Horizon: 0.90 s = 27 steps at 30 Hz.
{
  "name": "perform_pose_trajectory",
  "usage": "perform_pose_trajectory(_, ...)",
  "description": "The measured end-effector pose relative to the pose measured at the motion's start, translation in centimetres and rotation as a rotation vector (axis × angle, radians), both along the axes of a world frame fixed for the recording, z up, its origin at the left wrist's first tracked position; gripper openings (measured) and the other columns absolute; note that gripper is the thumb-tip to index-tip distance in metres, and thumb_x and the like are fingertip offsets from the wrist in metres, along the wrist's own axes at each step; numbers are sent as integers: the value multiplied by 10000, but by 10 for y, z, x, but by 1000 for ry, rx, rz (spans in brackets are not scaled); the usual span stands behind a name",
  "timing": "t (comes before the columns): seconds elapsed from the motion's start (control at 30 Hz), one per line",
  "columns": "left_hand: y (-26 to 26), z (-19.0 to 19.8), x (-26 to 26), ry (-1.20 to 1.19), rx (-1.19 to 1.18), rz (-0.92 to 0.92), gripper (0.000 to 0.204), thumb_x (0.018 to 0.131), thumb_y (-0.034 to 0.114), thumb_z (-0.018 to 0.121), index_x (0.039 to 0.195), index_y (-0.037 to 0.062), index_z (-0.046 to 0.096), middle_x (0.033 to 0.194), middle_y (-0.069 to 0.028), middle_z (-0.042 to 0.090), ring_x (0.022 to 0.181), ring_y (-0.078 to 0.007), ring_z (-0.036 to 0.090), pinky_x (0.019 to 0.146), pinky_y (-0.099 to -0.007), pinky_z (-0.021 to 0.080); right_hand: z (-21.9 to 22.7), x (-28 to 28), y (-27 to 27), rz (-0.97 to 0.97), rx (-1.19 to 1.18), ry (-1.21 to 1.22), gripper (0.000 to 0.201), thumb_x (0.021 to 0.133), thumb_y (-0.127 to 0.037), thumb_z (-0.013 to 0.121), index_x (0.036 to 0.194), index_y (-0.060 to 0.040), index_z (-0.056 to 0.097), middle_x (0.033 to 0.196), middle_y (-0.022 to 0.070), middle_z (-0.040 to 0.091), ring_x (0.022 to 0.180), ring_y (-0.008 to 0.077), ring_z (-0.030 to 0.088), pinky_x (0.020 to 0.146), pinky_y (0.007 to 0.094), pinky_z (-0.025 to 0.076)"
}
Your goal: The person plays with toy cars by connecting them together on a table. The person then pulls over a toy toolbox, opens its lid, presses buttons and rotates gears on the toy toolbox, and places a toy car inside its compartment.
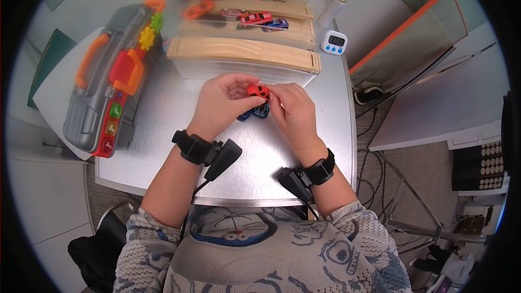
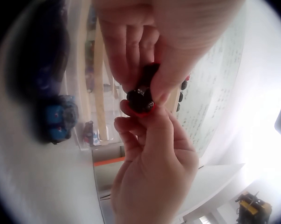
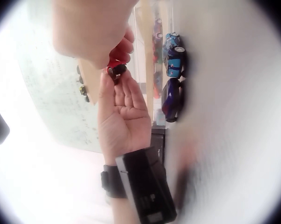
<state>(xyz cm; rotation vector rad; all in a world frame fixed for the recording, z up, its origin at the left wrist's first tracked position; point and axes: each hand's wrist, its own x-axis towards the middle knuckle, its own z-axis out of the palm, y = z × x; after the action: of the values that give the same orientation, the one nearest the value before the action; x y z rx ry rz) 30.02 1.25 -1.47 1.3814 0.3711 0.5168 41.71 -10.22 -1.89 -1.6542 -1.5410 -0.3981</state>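
A small red toy car [image 1: 259,91] is held up over the metal table between both hands. My left hand [image 1: 216,104] grips it from the left, between thumb and fingers. From the right, my right hand [image 1: 296,113] pinches its other end with thumb and fingertips. The dark underside and wheels of the red toy car [image 2: 141,99] show in the left wrist view. Just beneath the hands, a light blue toy car [image 3: 175,60] and a dark blue toy car [image 3: 171,99] sit side by side on the table, partly hidden in the head view.
Behind the hands stands a clear plastic bin with wooden slats [image 1: 244,50], several toy cars on its tiers. A grey toy toolbox [image 1: 103,76] lies at the left. A white timer [image 1: 334,42] and a white bottle [image 1: 332,8] stand at the back right.
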Motion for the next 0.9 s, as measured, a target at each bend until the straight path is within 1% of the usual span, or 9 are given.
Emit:
perform_pose_trajectory(0.07, 0, 0, 0, 32, 12, 20, 360, 703, -78, 671, 1043, -44, 556, 946, -113, 630, 845, -130, 609, 773, -230, 494, 0, 0, 0, 21, -32, 150, 149, 729, -15, 609, 877, -19, 597, 796, 117, 605, 734, 284, 573, 666, 349, 469)
perform_pose_trajectory(0.17, 0, -2, 0, 27, 11, 25, 360, 705, -71, 675, 1044, -40, 558, 922, -103, 634, 816, -117, 608, 749, -219, 495, -1, 0, 1, 33, -27, 189, 126, 747, -23, 596, 873, -13, 597, 793, 125, 608, 733, 290, 577, 666, 354, 469)
perform_pose_trajectory(0.23, 0, -5, 0, -22, 27, 32, 335, 719, -15, 682, 1032, -38, 566, 899, -98, 645, 775, -114, 616, 717, -223, 490, 0, 0, 1, 32, -35, 202, 121, 750, -24, 594, 870, -11, 597, 794, 126, 608, 736, 292, 577, 668, 355, 468)
perform_pose_trajectory(0.27, 0, -3, 0, -22, 27, 32, 335, 719, -15, 682, 1032, -38, 566, 899, -98, 645, 775, -114, 616, 717, -223, 490, 0, -1, 1, 32, -44, 214, 115, 753, -25, 592, 867, -10, 598, 796, 126, 607, 739, 293, 577, 669, 356, 468)
perform_pose_trajectory(0.33, 0, 0, 0, 30, -4, 22, 361, 704, -68, 676, 1044, -36, 558, 918, -98, 633, 810, -112, 606, 747, -216, 494, 0, -1, 1, 28, -49, 227, 111, 759, -26, 587, 867, -8, 599, 797, 128, 607, 740, 295, 577, 670, 358, 467)
perform_pose_trajectory(0.57, 0, 0, 0, 20, -17, 34, 357, 701, -63, 682, 1034, -29, 557, 880, -78, 629, 785, -97, 599, 728, -206, 494, 2, -2, 1, 30, -64, 265, 114, 777, -29, 567, 882, -6, 604, 798, 129, 606, 743, 297, 574, 668, 358, 463)
perform_pose_trajectory(0.77, 1, -2, 1, 5, -45, 31, 300, 709, -60, 674, 986, -23, 562, 873, -71, 626, 770, -90, 595, 709, -203, 496, 3, -2, 0, 34, -75, 276, 127, 787, -42, 562, 900, -8, 609, 797, 129, 606, 756, 294, 572, 684, 358, 459)
perform_pose_trajectory(0.83, 1, -3, 1, -35, -49, 49, 217, 746, -15, 661, 943, -12, 570, 834, -70, 631, 734, -90, 595, 677, -201, 493, 4, -2, 0, 44, -73, 292, 141, 789, -57, 570, 915, -9, 610, 801, 125, 607, 755, 288, 572, 688, 355, 458)
perform_pose_trajectory(0.9, 4, -6, 1, -26, -54, 73, 178, 764, 15, 654, 922, -6, 573, 811, -69, 632, 708, -93, 595, 656, -202, 490, 5, -3, 0, 54, -71, 308, 157, 790, -71, 578, 931, -9, 610, 804, 121, 608, 755, 282, 573, 693, 353, 457)
